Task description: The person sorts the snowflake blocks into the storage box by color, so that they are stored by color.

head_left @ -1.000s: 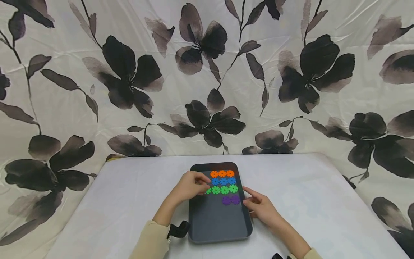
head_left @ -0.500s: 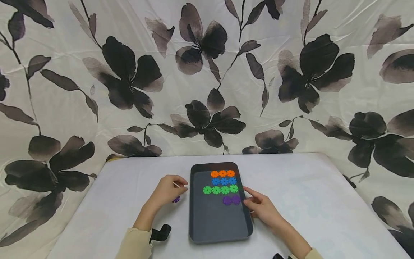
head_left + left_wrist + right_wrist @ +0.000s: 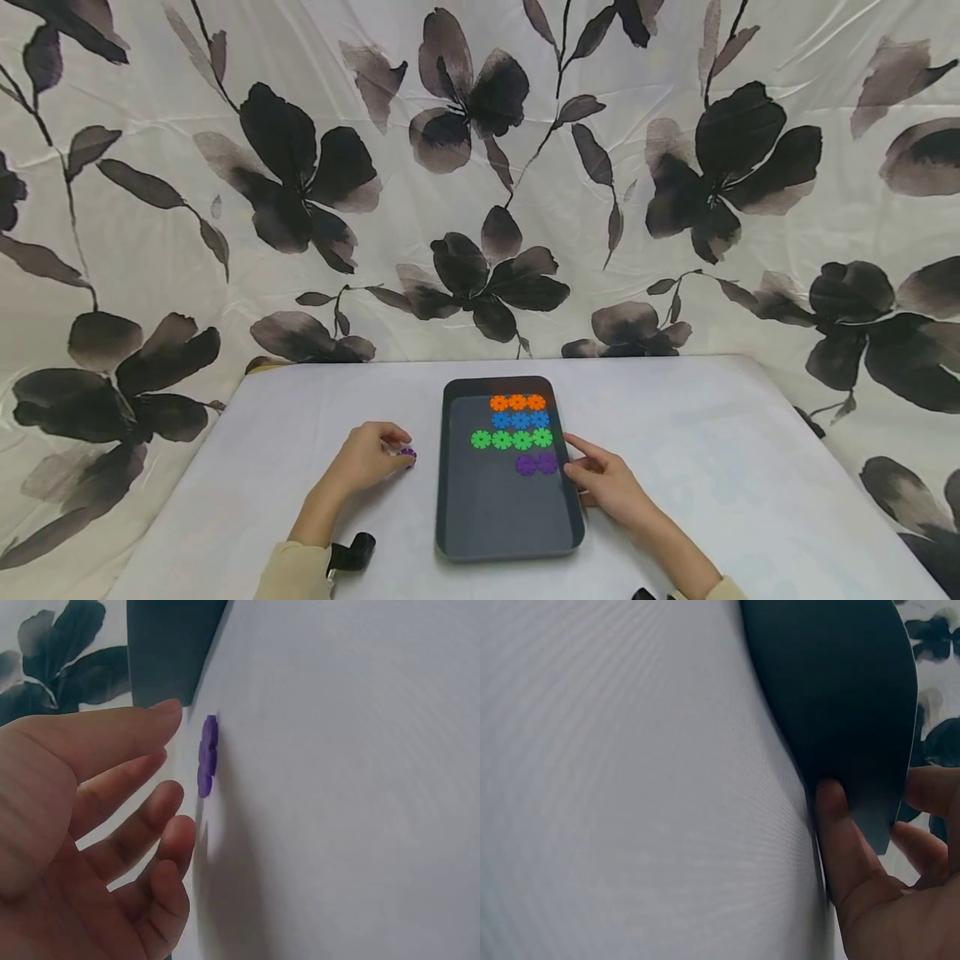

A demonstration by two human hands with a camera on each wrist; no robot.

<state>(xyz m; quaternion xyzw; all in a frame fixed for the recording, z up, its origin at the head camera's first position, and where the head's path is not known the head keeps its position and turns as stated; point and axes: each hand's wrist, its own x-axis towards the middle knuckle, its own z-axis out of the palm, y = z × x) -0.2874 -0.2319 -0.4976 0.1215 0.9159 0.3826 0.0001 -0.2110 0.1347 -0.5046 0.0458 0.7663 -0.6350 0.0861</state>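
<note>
My left hand (image 3: 367, 454) is left of the dark grey tray (image 3: 510, 525), fingers spread loosely around a purple flower-shaped disc (image 3: 408, 457). In the left wrist view that purple disc (image 3: 208, 756) lies on the white cloth, just beyond the fingertips, with a gap between. My right hand (image 3: 611, 483) holds the tray's right side. The right wrist view shows its thumb against the outer wall of the tray (image 3: 840, 690) and other fingers at the rim. Inside the tray sit rows of notched discs: orange (image 3: 517, 402), blue (image 3: 521, 420), green (image 3: 512, 439) and two purple (image 3: 536, 464).
A white cloth (image 3: 675, 417) covers the table. Behind it hangs a white curtain (image 3: 480, 183) printed with dark flowers. A black wrist-worn camera (image 3: 352, 552) sticks out below the left hand near the tray's left side.
My left hand has moved left out of the tray, away from the green row, and down to the loose purple disc on the cloth. The right hand stays at the tray's side.
</note>
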